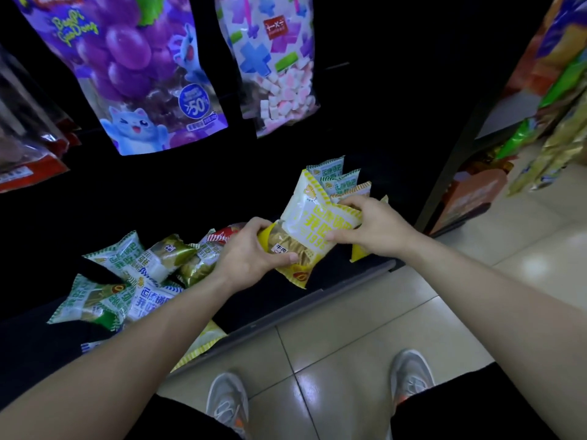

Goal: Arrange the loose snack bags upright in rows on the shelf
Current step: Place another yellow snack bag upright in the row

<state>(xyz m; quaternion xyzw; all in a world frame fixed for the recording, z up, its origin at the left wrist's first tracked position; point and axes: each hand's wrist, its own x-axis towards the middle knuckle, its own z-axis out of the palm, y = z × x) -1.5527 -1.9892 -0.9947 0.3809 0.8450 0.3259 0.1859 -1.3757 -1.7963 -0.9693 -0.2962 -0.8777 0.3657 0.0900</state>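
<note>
A dark bottom shelf (pixel 349 281) over pale floor tiles holds loose snack bags (pixel 127 274) heaped at left. Left hand (pixel 251 252) and right hand (pixel 371 230) both grip a yellow bag (pixel 311 230) before the upright row (pixel 343 182)

Head view, steeply downward, close above low shelf (pixel 317 300).
</note>
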